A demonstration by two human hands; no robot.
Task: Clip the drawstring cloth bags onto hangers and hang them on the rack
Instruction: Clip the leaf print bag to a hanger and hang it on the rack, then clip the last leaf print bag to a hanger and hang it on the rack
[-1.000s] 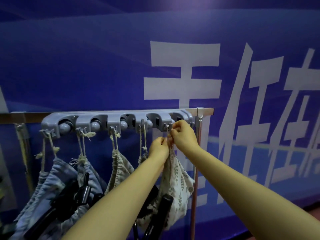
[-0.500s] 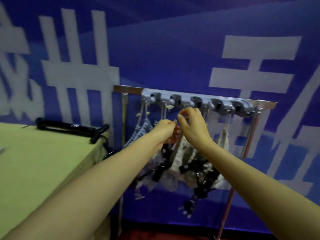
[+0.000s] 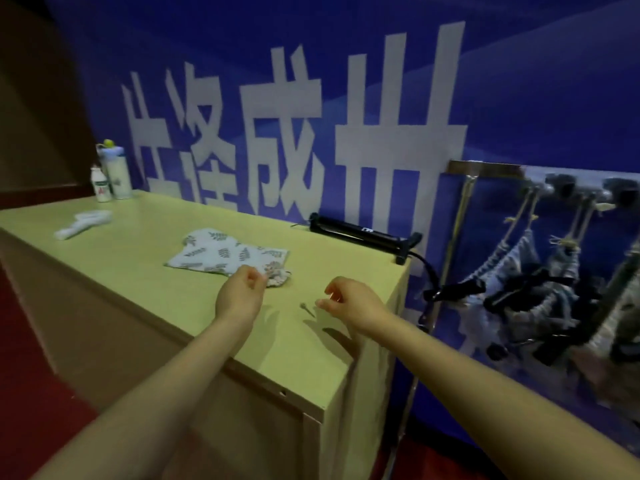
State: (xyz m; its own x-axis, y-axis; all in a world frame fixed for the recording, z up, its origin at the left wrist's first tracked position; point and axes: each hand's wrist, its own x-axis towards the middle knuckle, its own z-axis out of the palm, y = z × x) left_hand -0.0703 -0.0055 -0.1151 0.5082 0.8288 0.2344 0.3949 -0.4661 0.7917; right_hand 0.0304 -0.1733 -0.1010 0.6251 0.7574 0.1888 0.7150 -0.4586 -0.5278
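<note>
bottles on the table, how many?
2. A small white plastic bottle and a taller white blue-capped bottle stand side by side at the pale green table's far-left corner.

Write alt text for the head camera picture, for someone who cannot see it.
A person's left hand and right hand hover empty, loosely curled, over a pale green table, near a leaf-print cloth bag lying flat. At right, a rack against a blue banner holds other bags hung by drawstrings.
</note>
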